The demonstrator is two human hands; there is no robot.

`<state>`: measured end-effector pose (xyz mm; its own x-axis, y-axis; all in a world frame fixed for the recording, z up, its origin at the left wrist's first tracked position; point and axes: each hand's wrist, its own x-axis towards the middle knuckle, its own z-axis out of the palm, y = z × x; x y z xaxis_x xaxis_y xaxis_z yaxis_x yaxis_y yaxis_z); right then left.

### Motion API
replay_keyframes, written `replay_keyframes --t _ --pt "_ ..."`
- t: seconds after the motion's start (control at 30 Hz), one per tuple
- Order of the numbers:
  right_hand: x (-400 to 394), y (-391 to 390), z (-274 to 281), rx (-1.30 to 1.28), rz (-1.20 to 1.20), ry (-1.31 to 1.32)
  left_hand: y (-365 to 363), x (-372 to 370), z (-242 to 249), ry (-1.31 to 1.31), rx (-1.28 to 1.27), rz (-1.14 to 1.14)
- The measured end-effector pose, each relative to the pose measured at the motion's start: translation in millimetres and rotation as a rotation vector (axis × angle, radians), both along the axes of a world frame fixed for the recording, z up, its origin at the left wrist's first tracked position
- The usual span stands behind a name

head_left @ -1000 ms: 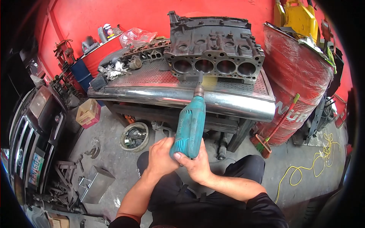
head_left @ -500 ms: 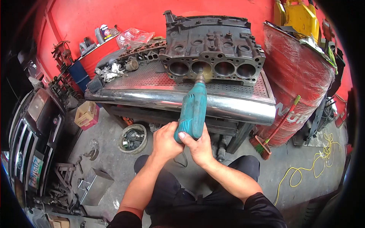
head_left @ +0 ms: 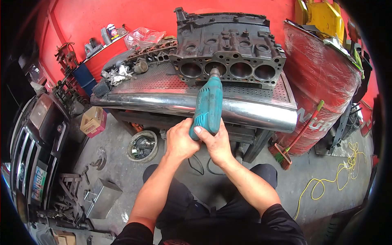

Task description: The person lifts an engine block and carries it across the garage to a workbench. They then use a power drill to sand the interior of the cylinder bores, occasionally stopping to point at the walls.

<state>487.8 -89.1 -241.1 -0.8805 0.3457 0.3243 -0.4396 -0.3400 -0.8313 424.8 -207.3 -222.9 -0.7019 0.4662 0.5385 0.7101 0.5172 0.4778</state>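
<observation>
A teal power drill point(head_left: 209, 105) points away from me, its chuck at the second cylinder bore from the left of a dark engine block point(head_left: 228, 45). Both hands hold the drill at its rear end. My left hand point(head_left: 181, 140) wraps its left side, and my right hand point(head_left: 215, 143) wraps its right side with the thumb over the back. The tool on the drill's tip is hidden inside the bore. Beneath the block is a perforated metal bench point(head_left: 155, 83) with a shiny rounded front edge.
On the bench's left lie a cylinder head point(head_left: 153, 53) and crumpled foil point(head_left: 120, 74). A basin of parts point(head_left: 143, 146), a cardboard box point(head_left: 93, 121) and a metal box point(head_left: 104, 200) stand on the floor. Right are a wrapped red drum point(head_left: 320, 81), a broom point(head_left: 302, 132) and yellow cord point(head_left: 316, 181).
Both hands and the drill have moved forward, and the chuck is now closer to the bore. The blurred attachment seen at the bore's mouth before is now out of sight.
</observation>
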Motion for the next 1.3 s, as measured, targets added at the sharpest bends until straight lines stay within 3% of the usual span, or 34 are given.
replay_keyframes --t 0.47,1.3 --pt "54.6 -45.3 -8.2 -0.002 0.050 -0.018 -47.7 51.2 -4.6 0.101 0.028 -0.069" --pt "4.1 -1.9 -2.1 -0.006 0.029 -0.008 -3.7 6.5 -1.3 0.027 0.000 0.016"
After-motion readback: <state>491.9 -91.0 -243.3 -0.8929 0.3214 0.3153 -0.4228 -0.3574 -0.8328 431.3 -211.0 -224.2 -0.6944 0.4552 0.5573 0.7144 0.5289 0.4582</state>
